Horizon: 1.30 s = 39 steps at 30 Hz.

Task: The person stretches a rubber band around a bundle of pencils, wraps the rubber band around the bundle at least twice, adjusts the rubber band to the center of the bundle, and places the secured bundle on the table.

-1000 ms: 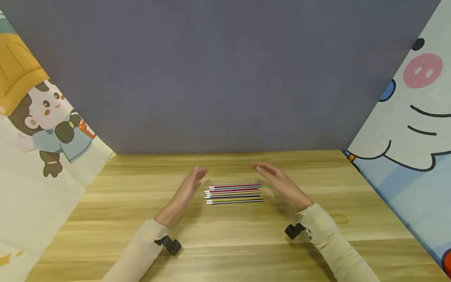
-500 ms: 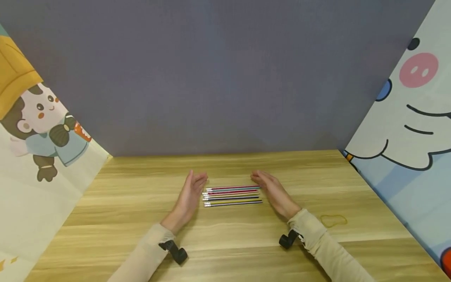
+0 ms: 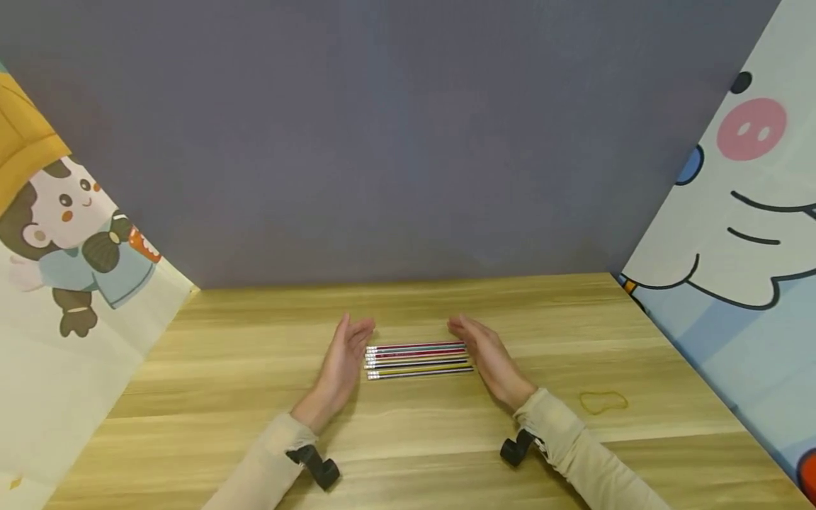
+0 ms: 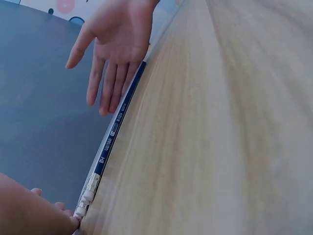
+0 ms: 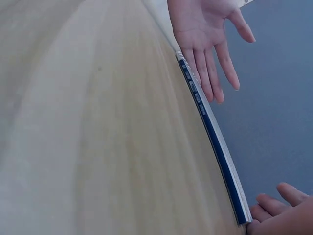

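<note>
Several pencils (image 3: 417, 358) lie side by side on the wooden table, their white-banded eraser ends to the left. At those ends stands my left hand (image 3: 340, 361), on edge with fingers straight and palm facing inward. My right hand (image 3: 491, 360) mirrors it at the other ends, fingers extended. In the left wrist view a dark blue pencil (image 4: 120, 120) marked HB is nearest the camera, with the left fingers at its eraser end. The right wrist view shows the right fingers touching or very close to the far tip of the blue pencil (image 5: 217, 142). Neither hand grips anything.
A thin yellow rubber band (image 3: 603, 402) lies on the table (image 3: 408, 446) to the right of the right forearm. A grey panel (image 3: 401, 142) rises at the table's back edge, with cartoon-printed walls at both sides.
Both hands have come down and inward to the pencil ends. The pencil ends look more evenly lined up than before. The rubber band, partly covered earlier, now shows fully.
</note>
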{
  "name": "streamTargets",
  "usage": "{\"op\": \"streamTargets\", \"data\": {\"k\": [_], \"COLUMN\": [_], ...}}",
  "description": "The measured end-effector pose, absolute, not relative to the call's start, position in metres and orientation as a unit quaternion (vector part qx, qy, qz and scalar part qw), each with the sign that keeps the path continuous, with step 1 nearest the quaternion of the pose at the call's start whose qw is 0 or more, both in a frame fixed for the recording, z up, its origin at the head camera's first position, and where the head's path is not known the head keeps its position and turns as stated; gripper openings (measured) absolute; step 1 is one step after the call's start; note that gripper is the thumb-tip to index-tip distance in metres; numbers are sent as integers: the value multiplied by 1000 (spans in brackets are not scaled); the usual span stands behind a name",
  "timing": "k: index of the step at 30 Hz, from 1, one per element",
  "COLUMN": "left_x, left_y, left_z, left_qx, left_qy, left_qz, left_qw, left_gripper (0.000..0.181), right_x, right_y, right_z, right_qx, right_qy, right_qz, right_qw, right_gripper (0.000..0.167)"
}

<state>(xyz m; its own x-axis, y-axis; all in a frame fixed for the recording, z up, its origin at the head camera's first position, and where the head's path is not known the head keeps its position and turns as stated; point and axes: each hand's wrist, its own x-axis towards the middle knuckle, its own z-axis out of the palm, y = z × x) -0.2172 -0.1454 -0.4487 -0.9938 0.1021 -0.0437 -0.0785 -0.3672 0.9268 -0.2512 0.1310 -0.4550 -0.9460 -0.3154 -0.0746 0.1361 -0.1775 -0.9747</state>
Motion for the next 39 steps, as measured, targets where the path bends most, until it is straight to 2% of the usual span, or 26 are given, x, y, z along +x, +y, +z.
{"op": "streamTargets", "data": {"k": [10, 17, 23, 34, 39], "left_x": [-205, -204, -205, -200, -198], "left_y": [-147, -144, -135, -121, -124], "left_z": [-451, -454, -461, -460, -458], "left_qx": [-7, -35, -52, -56, -47], "left_qy": [549, 534, 528, 532, 539], "left_qz": [834, 844, 847, 843, 839], "left_qw": [62, -23, -41, -56, -47], "left_gripper": [77, 65, 61, 61, 57], "right_x": [-244, -240, -240, -236, -237], "right_y": [126, 128, 129, 122, 122], "right_z": [-459, -461, -466, -466, -465], "right_qx": [-62, -66, -69, -62, -54], "right_qy": [625, 625, 609, 619, 613], "right_qz": [-768, -771, -783, -780, -785], "right_qw": [121, 102, 101, 70, 67], "right_gripper": [53, 68, 72, 69, 56]}}
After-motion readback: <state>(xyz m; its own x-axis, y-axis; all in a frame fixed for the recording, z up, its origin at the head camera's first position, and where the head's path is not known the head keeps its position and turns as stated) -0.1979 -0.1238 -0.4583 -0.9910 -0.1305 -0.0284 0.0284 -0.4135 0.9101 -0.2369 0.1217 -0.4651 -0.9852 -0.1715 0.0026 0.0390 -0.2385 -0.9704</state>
